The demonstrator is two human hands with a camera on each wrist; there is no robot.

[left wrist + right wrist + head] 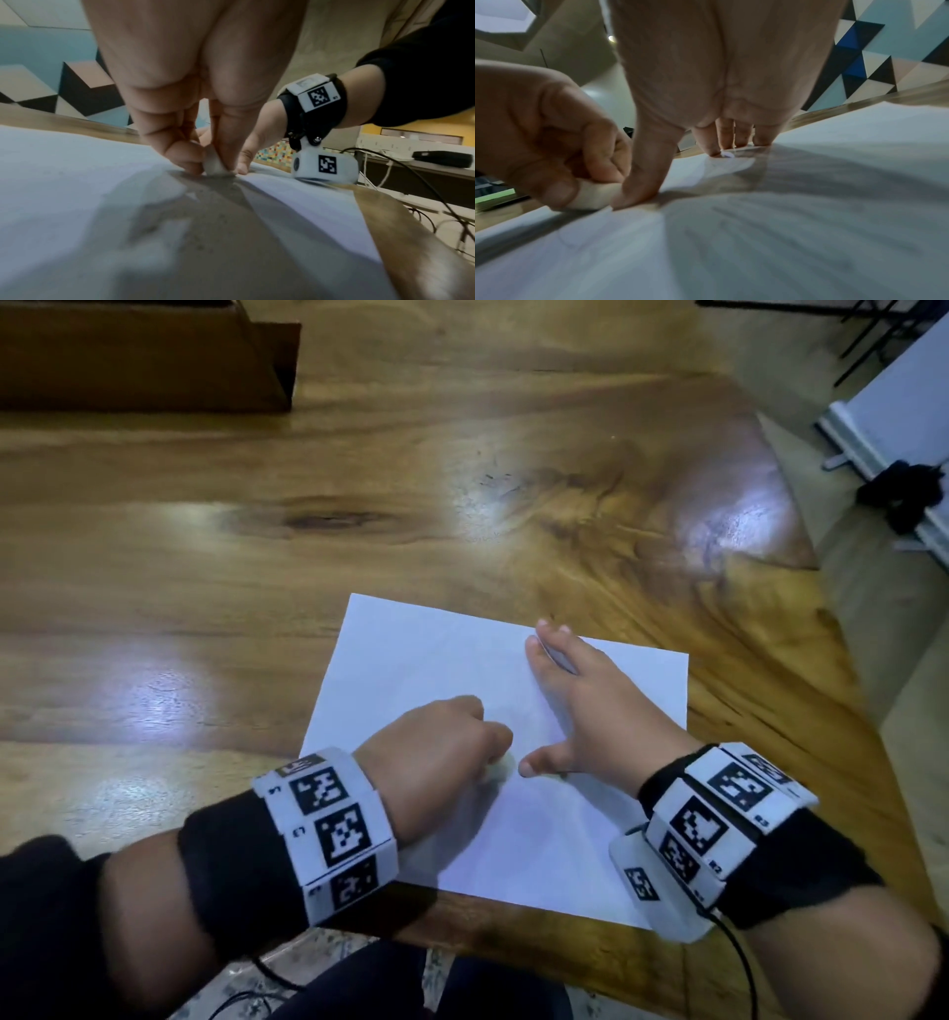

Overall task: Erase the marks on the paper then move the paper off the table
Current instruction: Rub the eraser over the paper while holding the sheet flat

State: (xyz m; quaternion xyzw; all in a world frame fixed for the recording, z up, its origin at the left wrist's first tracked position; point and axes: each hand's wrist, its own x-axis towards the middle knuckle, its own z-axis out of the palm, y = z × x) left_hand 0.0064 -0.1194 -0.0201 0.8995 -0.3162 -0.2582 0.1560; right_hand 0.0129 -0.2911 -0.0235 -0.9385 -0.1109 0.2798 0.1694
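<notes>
A white sheet of paper (452, 670) lies flat near the front right corner of the wooden table (257, 557). My left hand (447, 747) pinches a small white eraser (500, 770) between thumb and fingers and presses it onto the middle of the sheet; the eraser (214, 167) touches the paper (77, 182) in the left wrist view. My right hand (580, 706) lies flat on the sheet with fingers straight and spread, its thumb next to the eraser (590, 198). Faint pencil traces show on the paper (757, 233); no clear marks are readable.
A dark wooden box (149, 356) stands at the table's far left. The table edge runs close along the right of the paper, with floor and a white stand with black cables (904, 469) beyond it. A cable (739, 963) hangs from my right wrist.
</notes>
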